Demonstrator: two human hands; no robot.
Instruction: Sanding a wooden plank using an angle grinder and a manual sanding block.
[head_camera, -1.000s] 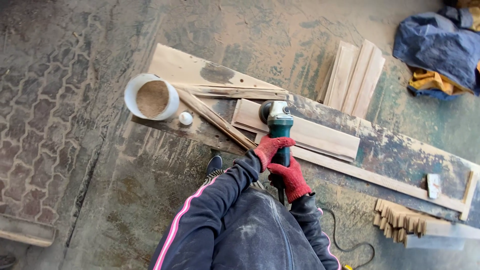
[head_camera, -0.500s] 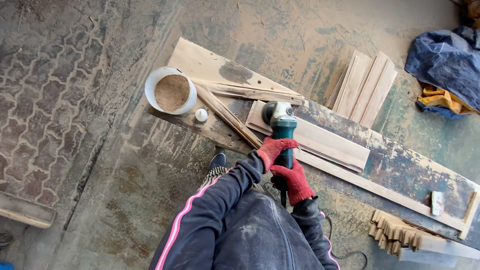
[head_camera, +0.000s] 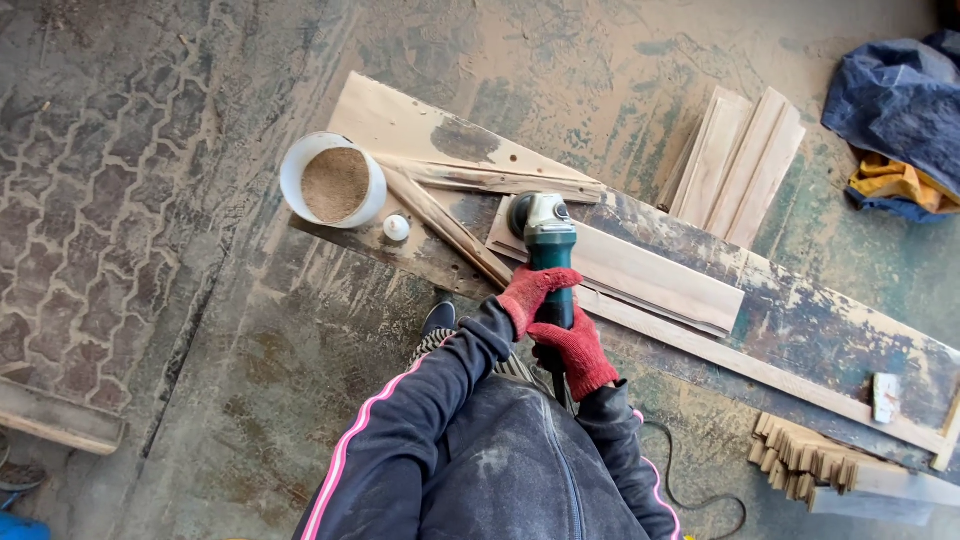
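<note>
Red knitted gloves are covering both hands. The left hand is closing its fingers around the front part of the green angle grinder, just behind the grey head. The right hand is clenching the rear of the same handle, close to the body. The grinder is pointing away from the person and its head is lying on the left end of a pale wooden plank. This plank is resting on a long worn board that is serving as a bench on the dusty floor. To the left of the grinder, a white bucket with sawdust inside is standing on the board, and a small white cap is lying just beside it. More pale planks are lying behind the board. A bundle of thin wood strips is lying near its right end. A blue cloth is lying at the far right.
</note>
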